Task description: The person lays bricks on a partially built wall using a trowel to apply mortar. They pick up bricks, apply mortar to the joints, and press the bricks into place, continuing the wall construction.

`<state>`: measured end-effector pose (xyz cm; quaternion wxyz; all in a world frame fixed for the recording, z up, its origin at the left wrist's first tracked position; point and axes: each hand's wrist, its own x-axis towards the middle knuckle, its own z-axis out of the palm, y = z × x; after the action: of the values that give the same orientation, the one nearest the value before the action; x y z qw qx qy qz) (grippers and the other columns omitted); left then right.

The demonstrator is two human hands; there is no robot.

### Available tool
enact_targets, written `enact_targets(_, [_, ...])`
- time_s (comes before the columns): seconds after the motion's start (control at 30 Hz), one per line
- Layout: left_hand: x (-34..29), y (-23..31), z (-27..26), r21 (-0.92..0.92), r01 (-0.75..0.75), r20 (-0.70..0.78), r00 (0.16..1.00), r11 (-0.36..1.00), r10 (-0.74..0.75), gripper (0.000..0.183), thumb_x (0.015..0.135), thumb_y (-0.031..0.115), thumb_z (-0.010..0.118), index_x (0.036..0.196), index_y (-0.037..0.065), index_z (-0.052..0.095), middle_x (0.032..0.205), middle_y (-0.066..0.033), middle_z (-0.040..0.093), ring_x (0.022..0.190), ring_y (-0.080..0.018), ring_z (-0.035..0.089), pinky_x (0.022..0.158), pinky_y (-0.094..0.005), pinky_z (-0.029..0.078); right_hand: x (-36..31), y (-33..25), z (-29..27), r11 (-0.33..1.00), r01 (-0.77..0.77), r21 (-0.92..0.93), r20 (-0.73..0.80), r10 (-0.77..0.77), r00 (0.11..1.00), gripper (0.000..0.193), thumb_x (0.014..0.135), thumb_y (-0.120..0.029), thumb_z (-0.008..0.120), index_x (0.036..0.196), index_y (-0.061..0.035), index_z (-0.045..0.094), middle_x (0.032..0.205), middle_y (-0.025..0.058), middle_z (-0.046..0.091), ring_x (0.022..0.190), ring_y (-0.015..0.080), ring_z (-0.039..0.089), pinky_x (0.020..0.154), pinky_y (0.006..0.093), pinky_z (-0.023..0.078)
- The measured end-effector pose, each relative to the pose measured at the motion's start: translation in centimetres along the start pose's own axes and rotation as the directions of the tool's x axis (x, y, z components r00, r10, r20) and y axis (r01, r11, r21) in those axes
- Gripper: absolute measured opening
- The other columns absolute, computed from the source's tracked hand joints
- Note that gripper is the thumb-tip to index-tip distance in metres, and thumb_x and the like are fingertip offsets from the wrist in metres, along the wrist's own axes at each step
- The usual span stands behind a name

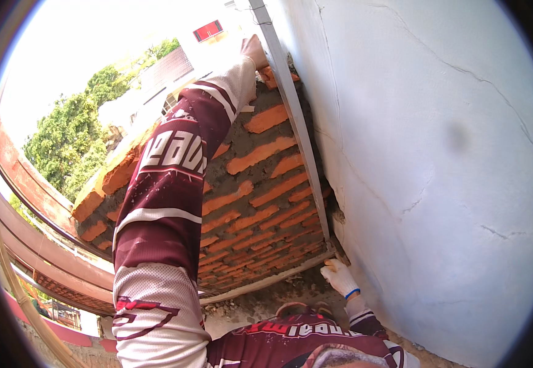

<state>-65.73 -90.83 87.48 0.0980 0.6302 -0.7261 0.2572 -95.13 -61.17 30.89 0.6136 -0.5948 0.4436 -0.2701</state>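
Observation:
My left arm, in a maroon and white sleeve, stretches up to the top of the view. There my bare left hand [253, 53] is closed at the left edge of a long grey metal bar [298, 126]; its fingertips are hidden. The bar runs down along the side of a brick wall [260, 156], close to a white plastered wall [401, 153]. Lower right, my right hand [339, 277], in a white glove with a blue cuff, is curled just below the bar's lower end. What it grips, if anything, cannot be made out.
Grey mortar fills the joints between orange bricks. Cracks run across the white wall. A pale ledge [269, 282] crosses below the bricks. Bamboo-like pole [30, 306] and reddish beams curve along the left. Green trees [70, 132] and roofs stand beyond.

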Motion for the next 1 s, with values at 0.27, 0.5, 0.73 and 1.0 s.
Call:
enact_targets(0.27, [-3.3,-1.7,-4.1,-0.207,0.186,-0.001,0.982,0.960,-0.190,0.047,0.095,0.039,0.058,0.084,-0.004,0.075,0.078,-0.0177,0.071,0.077,-0.0302,0.070,0.077,-0.0436,0.056,-0.7,0.0,0.2,0.999,-0.045,-0.002,0.057,0.045,0.997,0.050,0.095,-0.021,0.071,0.134,0.0076,0.059,0.105,0.0146,0.072,0.085,0.0178,0.064,0.075,0.0319,0.051])
enact_targets(0.5, [-6.2,-0.5,-3.6,-0.385,0.259,0.324,0.937,0.886,-0.133,0.054,0.098,0.054,0.061,0.099,0.005,0.082,0.077,-0.0072,0.067,0.075,-0.0188,0.061,0.071,-0.0382,0.051,-0.4,-1.8,0.0,0.989,-0.027,-0.145,0.103,0.042,0.994,0.051,0.094,-0.023,0.072,0.133,0.0082,0.060,0.117,0.0224,0.073,0.109,0.0281,0.071,0.094,0.0366,0.054])
enact_targets(0.73, [-6.9,-0.2,-2.9,-0.564,0.069,0.168,0.985,0.823,0.032,0.062,0.094,0.059,0.059,0.100,0.002,0.083,0.096,-0.0139,0.078,0.085,-0.0249,0.070,0.081,-0.0391,0.057,-1.4,-0.8,0.9,0.976,-0.210,0.051,0.110,0.203,0.973,0.049,0.094,-0.020,0.072,0.133,0.0075,0.060,0.102,0.0121,0.072,0.081,0.0178,0.067,0.071,0.0320,0.054])
enact_targets(1.0, [-14.0,4.8,-6.6,-0.312,0.236,-0.110,0.953,0.920,-0.282,0.054,0.103,0.039,0.049,0.129,-0.005,0.067,0.137,-0.0256,0.064,0.142,-0.0463,0.047,0.125,-0.0652,0.017,-1.0,1.3,4.6,0.974,-0.226,-0.022,0.280,0.223,0.934,0.047,0.093,-0.017,0.072,0.132,0.0057,0.060,0.090,0.0070,0.068,0.072,0.0112,0.061,0.060,0.0270,0.049])
